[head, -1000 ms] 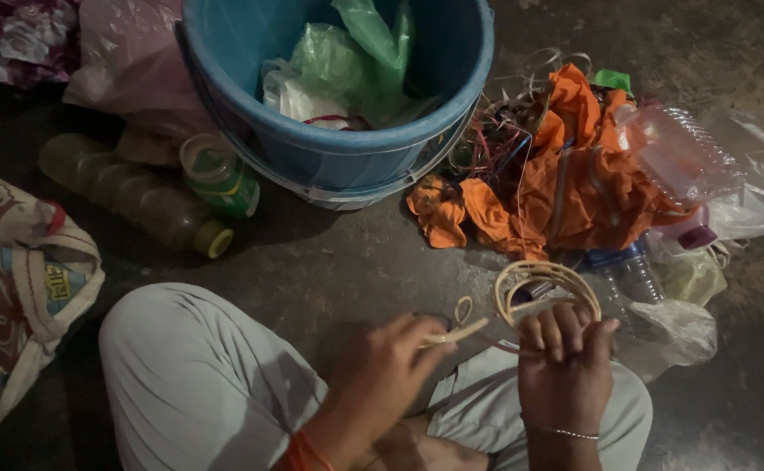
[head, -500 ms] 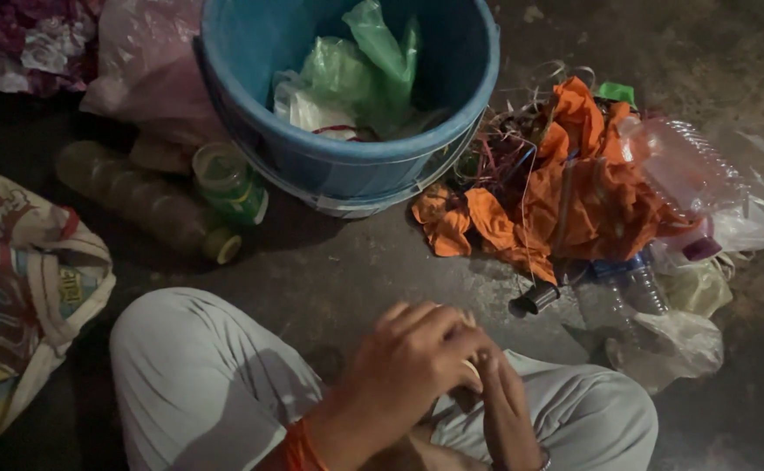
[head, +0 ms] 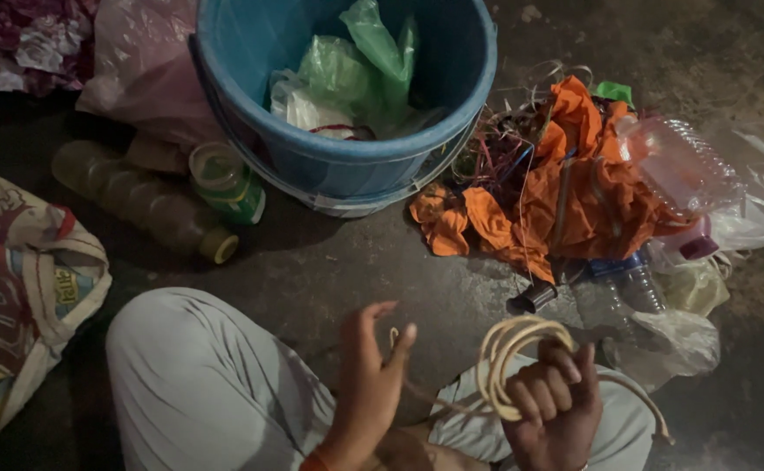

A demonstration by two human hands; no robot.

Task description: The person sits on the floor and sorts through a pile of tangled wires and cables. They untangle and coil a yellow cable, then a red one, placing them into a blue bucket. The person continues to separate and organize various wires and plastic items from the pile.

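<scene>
My right hand (head: 556, 406), grip closed on the cane coil (head: 511, 362), keeps its loops together below the bucket (head: 347, 166); my left hand (head: 371, 371), fingers spread, guides the loose end.

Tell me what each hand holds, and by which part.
The right hand is closed around the lower side of a pale coil of strip. The left hand, fingers spread, guides the strip's loose end at its fingertips.

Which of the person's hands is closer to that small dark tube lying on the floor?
Right. The right hand, gripping the coiled cord, sits just below the dark tube; the left hand is further off to its left.
</scene>
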